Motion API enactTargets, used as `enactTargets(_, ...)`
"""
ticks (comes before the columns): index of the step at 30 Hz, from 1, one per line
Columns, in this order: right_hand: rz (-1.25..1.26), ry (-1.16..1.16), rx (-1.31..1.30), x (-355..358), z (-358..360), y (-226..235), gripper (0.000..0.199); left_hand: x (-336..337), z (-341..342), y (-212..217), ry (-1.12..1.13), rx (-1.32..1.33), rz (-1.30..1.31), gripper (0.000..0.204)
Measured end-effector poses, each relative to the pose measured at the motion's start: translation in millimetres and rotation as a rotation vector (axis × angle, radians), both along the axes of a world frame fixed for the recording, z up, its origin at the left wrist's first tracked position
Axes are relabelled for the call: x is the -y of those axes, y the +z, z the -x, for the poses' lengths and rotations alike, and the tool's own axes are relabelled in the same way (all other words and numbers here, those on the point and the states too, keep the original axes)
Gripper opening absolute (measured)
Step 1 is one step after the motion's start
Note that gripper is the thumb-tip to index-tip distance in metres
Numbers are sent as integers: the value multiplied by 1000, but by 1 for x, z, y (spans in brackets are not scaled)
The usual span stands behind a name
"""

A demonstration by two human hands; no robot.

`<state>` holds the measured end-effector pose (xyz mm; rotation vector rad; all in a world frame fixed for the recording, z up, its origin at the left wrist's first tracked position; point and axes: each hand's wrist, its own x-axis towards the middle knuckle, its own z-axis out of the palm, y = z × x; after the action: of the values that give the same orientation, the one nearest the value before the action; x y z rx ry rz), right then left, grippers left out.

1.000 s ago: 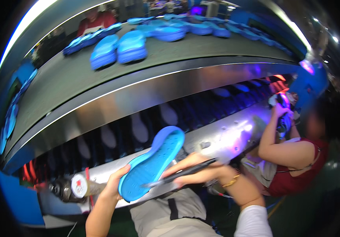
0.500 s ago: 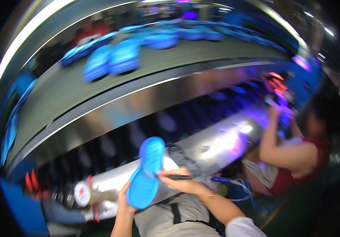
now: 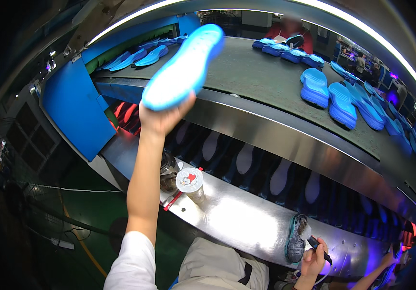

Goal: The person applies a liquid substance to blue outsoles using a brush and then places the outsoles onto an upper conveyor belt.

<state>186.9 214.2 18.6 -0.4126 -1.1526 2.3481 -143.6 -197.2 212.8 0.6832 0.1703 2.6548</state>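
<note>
My raised left hand grips one end of a blue shoe sole, tilted over the near edge of the conveyor belt. The sole's upward face shines white under the lamp. Low on the right, my right hand is closed around a black-handled brush with a pale head and a thin whitish tube. The brush head is at a dark, teal-rimmed, clog-shaped holder on the steel ledge; whether they touch, I cannot tell.
Blue soles lie on the belt at right, others at far left. A lidded cup stands on the ledge. Below the belt runs a row of pale soles. Across it sits a person in red; another's forearm shows at lower right.
The view has swung left. My left hand has lifted the sole from above my lap toward the belt. My right hand and brush have left the sole for the clog-shaped holder.
</note>
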Motion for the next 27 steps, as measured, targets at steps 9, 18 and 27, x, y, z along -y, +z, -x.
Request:
enactTargets(9,235,11,61,-5,5,-3,29,-238,20,60,836,-656,1156,57)
enactTargets(18,148,-108,81,0,4,0,29,-255,15,51,1360,-1410,1627,33)
enactTargets(27,162,-98,47,-11,9,0,22,-146,-84,-11,414,-4,627,54)
